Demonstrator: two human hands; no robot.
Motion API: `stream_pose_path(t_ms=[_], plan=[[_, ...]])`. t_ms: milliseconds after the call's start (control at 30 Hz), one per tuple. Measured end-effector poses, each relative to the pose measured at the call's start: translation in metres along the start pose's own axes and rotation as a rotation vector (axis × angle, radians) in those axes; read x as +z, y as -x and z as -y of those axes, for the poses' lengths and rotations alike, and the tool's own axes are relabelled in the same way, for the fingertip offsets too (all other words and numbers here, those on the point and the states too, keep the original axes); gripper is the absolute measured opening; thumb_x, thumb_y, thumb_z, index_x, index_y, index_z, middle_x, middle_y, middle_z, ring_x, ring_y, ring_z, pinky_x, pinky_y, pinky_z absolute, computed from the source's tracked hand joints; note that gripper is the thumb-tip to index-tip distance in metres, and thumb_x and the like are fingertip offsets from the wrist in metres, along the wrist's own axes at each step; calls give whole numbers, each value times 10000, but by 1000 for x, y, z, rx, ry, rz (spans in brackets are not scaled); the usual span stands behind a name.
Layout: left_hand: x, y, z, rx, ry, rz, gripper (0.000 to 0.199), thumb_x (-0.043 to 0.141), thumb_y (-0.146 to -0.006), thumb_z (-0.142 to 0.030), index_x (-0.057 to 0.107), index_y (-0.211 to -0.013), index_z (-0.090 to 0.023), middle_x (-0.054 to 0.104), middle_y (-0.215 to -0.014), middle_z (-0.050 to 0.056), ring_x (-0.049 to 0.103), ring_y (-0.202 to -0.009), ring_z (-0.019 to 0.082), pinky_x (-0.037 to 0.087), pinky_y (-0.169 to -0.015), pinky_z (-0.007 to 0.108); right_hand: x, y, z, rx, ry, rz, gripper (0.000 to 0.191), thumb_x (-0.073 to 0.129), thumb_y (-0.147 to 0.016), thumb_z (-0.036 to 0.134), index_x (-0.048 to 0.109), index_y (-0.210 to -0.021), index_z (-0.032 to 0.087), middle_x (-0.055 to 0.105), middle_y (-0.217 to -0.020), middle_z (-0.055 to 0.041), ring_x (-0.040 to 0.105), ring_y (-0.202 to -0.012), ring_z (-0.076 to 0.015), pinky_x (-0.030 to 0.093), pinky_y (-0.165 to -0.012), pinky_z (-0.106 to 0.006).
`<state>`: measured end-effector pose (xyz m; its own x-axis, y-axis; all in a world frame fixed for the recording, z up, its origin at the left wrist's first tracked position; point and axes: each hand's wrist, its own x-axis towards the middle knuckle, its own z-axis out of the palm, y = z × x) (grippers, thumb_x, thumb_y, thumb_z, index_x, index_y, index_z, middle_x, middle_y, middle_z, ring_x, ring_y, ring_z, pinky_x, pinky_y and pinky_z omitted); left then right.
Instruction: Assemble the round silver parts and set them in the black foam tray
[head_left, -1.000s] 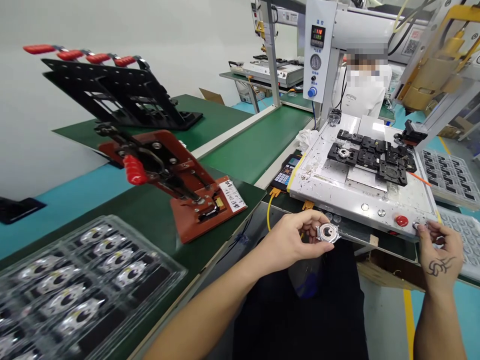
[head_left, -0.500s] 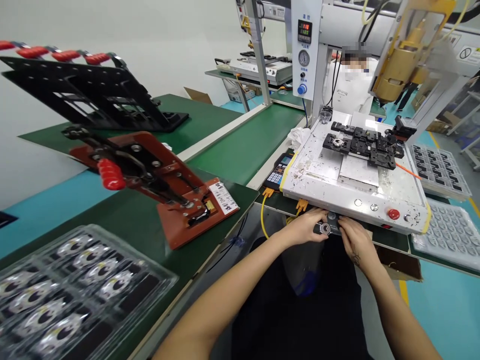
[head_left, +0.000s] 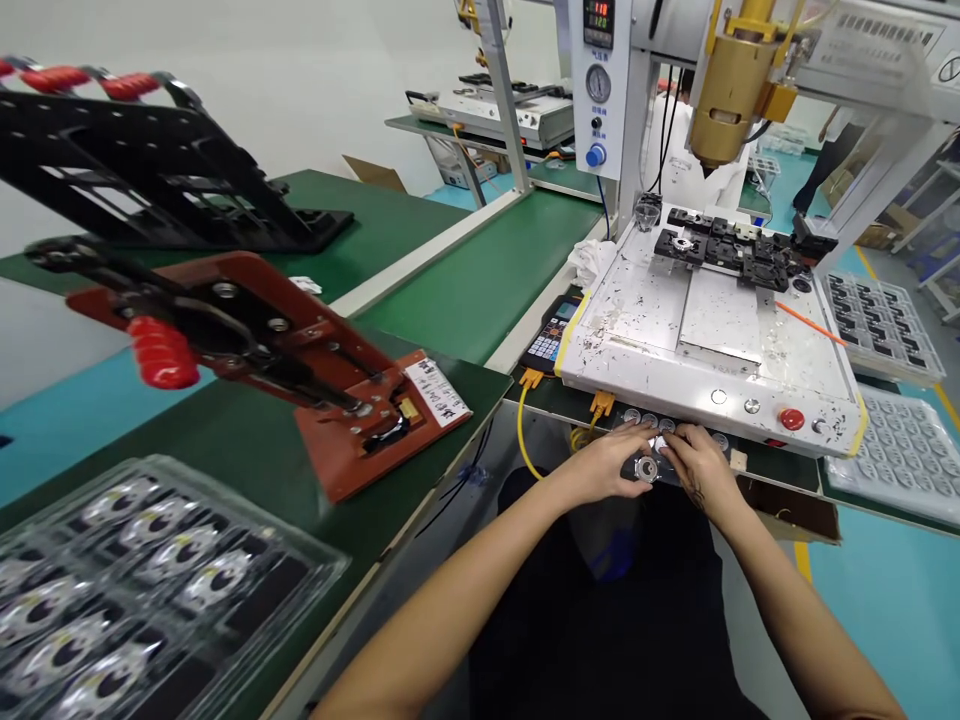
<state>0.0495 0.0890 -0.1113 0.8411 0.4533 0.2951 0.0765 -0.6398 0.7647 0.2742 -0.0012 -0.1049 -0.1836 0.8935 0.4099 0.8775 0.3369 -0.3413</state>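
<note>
Just below the front edge of the white machine, my left hand is closed on a small part with a round metal ring. My right hand is beside it, its fingers bent together near a small shiny disc between the hands. Whether the fingertips grip the disc is too small to tell. Round clear pieces lie in a row behind my fingers. On the machine's plate sits a black fixture, with a gold nozzle head above it.
A red-brown clamp fixture with a red handle stands on the left green table. Nearer is a tray of metal parts. A keypad controller with yellow cables lies left of the machine. Trays stand at right. A person in white is behind.
The gold nozzle head and black fixture have shifted on the machine. The view has also moved slightly. My hands have lifted slightly apart from the machine edge, and the row of clear pieces now shows.
</note>
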Motion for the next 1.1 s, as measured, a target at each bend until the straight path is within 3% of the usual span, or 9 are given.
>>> stream_pose_path(t_ms=[200, 367, 500, 633, 767, 900, 1000, 1100], plan=[[-6, -3, -4, -26, 28, 36, 423, 877, -778, -199, 708, -1165, -171, 651, -1535, 184, 538, -1520, 340, 335, -1339, 498, 0, 4, 0, -33, -50, -34, 219, 546, -1103, 249, 716, -1236, 212, 719, -1116, -128, 678, -1040, -291, 595, -921, -436], [-7, -3, -5, -34, 71, 53, 347, 889, -763, -203, 713, -1062, -196, 649, -1541, 179, 540, -1520, 337, 335, -1333, 507, 18, 13, -1, -34, -37, -129, 202, 539, -1097, 227, 733, -1149, 212, 733, -1059, -134, 688, -977, -286, 598, -869, -452], [-11, -2, -7, -51, 93, 67, 325, 881, -762, -202, 714, -1040, -201, 639, -1553, 180, 521, -1536, 333, 329, -1335, 501, 29, 29, -5, -78, -42, -174, 227, 534, -1085, 192, 759, -1071, 216, 763, -994, -126, 711, -882, -256, 609, -804, -428], [-12, 0, -10, -97, 106, 88, 340, 879, -775, -225, 696, -1060, -202, 607, -1587, 186, 471, -1571, 345, 316, -1336, 525, 23, 54, -3, -87, -63, -225, 170, 590, -1052, 161, 747, -1051, 226, 767, -952, -107, 715, -820, -236, 612, -744, -396], [0, -5, -9, -140, 68, -28, 360, 860, -807, -233, 662, -1105, -204, 606, -1585, 178, 494, -1552, 341, 324, -1332, 526, 10, 72, 3, 16, -61, -305, 144, 595, -1037, 137, 687, -1103, 225, 749, -1032, -122, 734, -951, -263, 615, -854, -446], [13, -19, -1, -146, 1, -144, 362, 846, -819, -217, 640, -1117, -199, 649, -1500, 188, 600, -1430, 355, 466, -1226, 507, 2, 67, 6, 104, -49, -312, 117, 578, -1038, 151, 623, -1103, 237, 746, -1252, -151, 713, -1197, -325, 552, -1020, -550], [10, -25, 2, -109, -35, -148, 368, 853, -800, -190, 652, -1108, -193, 677, -1444, 193, 595, -1422, 377, 473, -1212, 533, -4, 55, 9, 158, -82, -285, 75, 547, -1061, 180, 592, -1079, 237, 719, -1362, -159, 661, -1329, -339, 501, -1100, -583], [-2, -17, -11, -105, -30, -160, 344, 842, -818, -204, 673, -1117, -200, 685, -1449, 170, 597, -1425, 364, 459, -1226, 535, -13, 47, 15, 224, -145, -319, 61, 551, -1074, 230, 601, -1040, 236, 729, -1318, -156, 666, -1299, -336, 483, -1101, -580]])
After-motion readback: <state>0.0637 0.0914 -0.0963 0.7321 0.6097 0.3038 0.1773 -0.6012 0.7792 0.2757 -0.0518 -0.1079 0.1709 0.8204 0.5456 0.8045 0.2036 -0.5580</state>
